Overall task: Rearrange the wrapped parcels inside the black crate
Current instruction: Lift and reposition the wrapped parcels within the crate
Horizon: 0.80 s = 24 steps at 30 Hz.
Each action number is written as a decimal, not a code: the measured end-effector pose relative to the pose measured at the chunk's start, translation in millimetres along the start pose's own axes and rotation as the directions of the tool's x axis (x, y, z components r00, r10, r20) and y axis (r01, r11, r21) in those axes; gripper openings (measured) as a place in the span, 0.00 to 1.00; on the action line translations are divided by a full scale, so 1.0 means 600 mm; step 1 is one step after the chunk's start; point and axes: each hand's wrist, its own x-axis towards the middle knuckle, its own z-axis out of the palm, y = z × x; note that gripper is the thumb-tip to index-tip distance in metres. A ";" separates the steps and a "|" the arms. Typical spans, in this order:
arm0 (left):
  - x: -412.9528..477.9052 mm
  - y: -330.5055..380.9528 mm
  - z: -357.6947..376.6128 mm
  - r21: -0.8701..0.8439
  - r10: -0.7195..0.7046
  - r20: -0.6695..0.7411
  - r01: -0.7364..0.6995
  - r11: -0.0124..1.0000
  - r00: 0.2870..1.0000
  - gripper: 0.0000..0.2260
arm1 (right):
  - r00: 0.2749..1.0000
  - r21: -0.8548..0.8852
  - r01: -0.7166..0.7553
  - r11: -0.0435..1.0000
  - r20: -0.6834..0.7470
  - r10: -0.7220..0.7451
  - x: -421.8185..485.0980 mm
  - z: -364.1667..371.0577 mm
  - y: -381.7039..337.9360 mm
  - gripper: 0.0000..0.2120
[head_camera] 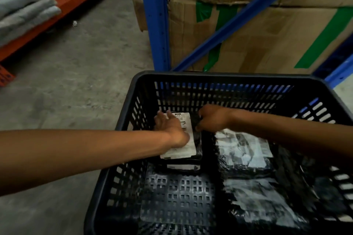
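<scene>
Concrete floor (66, 74) ran grey under everything I saw, with the black crate (219, 76) standing on it just in front of me. Nearest me in the crate, its perforated bottom lay bare on the left, while a wrapped parcel (261, 202) in dark film with pale labels lay on the right, and a second parcel (242, 150) lay just beyond it. Further in, at the far left of the crate, sat a labelled parcel (186, 147) on top of another dark bundle. My left hand (170, 124) lay flat on that label with fingers spread, pressing rather than gripping. My right hand (212, 118) was curled at the parcel's far right edge, its grip closed narrow on the dark wrapping there, though blur kept me from seeing the fingertips clearly. Beyond the crate rose a blue rack upright (154, 19) with taped cardboard boxes (267, 30) behind it. Off to the far left, folded grey cloth (24, 11) rested on an orange shelf (63, 0).
</scene>
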 end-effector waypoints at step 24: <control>-0.051 0.106 0.033 0.118 0.609 0.143 -0.625 0.772 0.780 0.33 | 0.953 -0.140 0.277 0.951 -0.086 -0.290 -0.153 0.011 0.207 0.25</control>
